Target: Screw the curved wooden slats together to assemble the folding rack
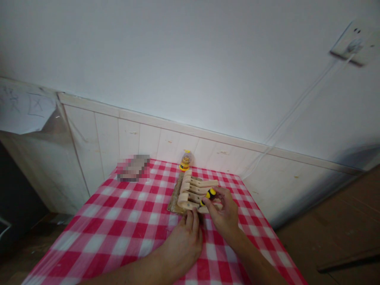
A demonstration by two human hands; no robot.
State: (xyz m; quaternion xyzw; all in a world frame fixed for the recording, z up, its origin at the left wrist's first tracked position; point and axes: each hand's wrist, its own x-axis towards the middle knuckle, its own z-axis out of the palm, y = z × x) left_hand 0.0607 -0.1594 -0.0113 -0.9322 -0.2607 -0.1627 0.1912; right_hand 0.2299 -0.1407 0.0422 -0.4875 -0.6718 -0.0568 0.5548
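Resting near the tabletop's (118, 221) far edge, the rack (194, 192) lies on a board with all visible pegs fitted. Right hand (224, 215) has fingers closed on a screwdriver (208, 196), tip at the rack's near end; left hand (182, 241) presses flat beside it (fingers together). Open cloth lies nearer; a bit jar (185, 161) stands behind.

Bottle (185, 160) behind wooden rack (194, 192) on table (124, 221)
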